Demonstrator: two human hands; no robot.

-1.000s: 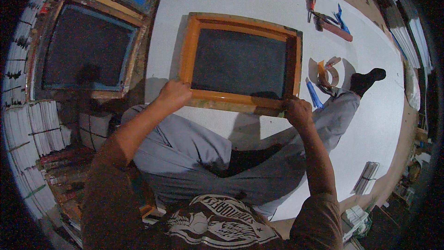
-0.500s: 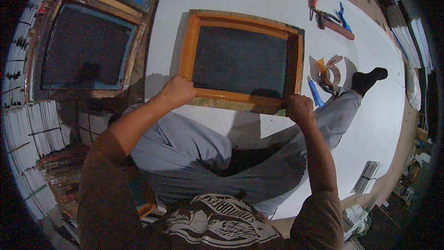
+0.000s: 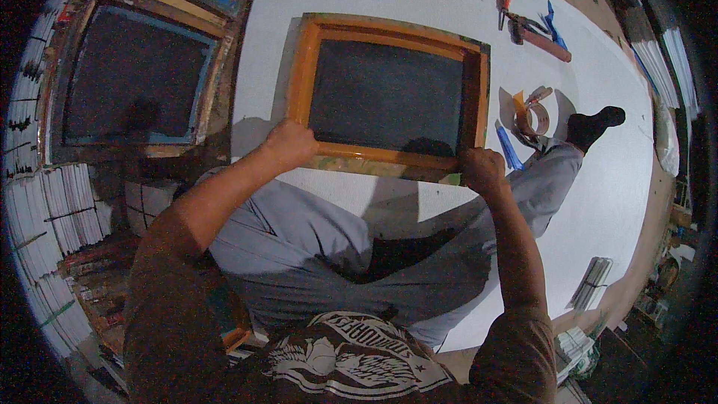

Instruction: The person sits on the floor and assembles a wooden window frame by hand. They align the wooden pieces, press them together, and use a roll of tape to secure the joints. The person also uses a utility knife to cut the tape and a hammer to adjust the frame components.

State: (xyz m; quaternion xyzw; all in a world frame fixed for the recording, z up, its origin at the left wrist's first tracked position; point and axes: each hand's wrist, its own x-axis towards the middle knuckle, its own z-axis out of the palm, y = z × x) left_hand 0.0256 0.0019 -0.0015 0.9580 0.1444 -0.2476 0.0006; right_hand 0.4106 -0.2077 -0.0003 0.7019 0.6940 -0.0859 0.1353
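A wooden screen frame (image 3: 389,161) with a dark panel (image 3: 385,97) stretched inside it is in front of me, over a white surface (image 3: 273,52). Its near left corner is gripped by my left hand (image 3: 293,142), fingers curled into a fist. At the near right corner, my right hand (image 3: 482,170) is closed on the same frame. The frame's near edge lies towards my crossed legs, and its shadow falls on the white surface.
A second dark-panelled frame (image 3: 209,93) stands at the left, above bundled paper stacks (image 3: 71,206). To the right lie a screwdriver (image 3: 505,1), a brown-handled tool (image 3: 550,45), a tape roll (image 3: 540,121) and a blue cutter-like tool (image 3: 508,148). My socked foot (image 3: 591,129) rests nearby.
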